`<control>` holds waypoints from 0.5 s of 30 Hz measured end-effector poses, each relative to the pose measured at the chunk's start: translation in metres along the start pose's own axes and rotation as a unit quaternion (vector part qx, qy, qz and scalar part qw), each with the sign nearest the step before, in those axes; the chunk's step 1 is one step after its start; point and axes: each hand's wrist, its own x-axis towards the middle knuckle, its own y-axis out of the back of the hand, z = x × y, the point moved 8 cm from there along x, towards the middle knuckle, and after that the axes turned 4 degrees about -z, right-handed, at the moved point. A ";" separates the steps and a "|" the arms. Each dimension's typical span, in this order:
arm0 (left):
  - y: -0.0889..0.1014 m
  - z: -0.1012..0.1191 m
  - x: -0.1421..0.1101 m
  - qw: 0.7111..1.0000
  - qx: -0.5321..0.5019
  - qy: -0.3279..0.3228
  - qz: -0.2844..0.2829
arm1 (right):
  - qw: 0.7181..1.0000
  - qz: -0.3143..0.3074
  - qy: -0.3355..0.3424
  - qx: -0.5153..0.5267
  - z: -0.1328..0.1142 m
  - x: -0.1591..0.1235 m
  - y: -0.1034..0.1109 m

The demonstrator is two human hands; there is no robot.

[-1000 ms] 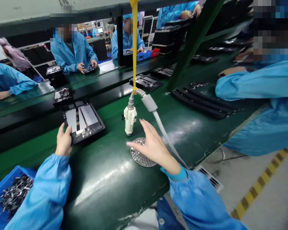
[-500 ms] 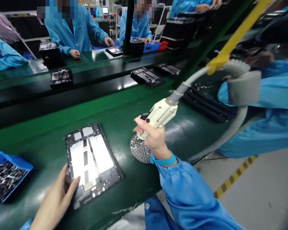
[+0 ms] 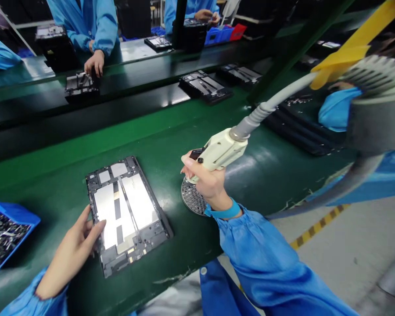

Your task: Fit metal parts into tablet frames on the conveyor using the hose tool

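An opened tablet (image 3: 140, 197), its inside facing up, lies on the green bench at the left of centre. My left hand (image 3: 74, 248) grips its left edge, thumb over the top and fingers at the side. My right hand (image 3: 210, 182) is wrapped round a cream-coloured hose-fed handpiece (image 3: 225, 147) and stays to the right of the tablet. A grey hose runs from the handpiece up to the right. Under my right hand shows a round perforated metal disc (image 3: 192, 197); whether it is joined to the handpiece is hidden.
A blue bin (image 3: 15, 213) of small dark and metallic parts stands at the left. Further open tablets (image 3: 206, 86) lie beyond, near the black conveyor (image 3: 134, 85). Dark long pieces (image 3: 299, 127) lie at the right. A co-worker's hand (image 3: 95, 62) touches a tablet stack (image 3: 80, 85) opposite.
The co-worker opposite has reached forward to the tablet stack on the conveyor. My view has shifted, the hose looms larger at the right, and both my hands keep their grips.
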 end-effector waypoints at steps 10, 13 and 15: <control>-0.004 0.001 -0.006 1.000 -0.001 0.016 -0.001 | 1.000 -0.008 0.004 0.017 0.008 0.000 0.001; -0.008 -0.004 -0.008 1.000 -0.016 0.014 -0.002 | 1.000 -0.018 0.002 0.018 0.008 -0.001 0.001; -0.010 -0.007 -0.009 1.000 -0.028 0.011 0.001 | 1.000 -0.021 0.002 0.015 0.008 -0.001 0.001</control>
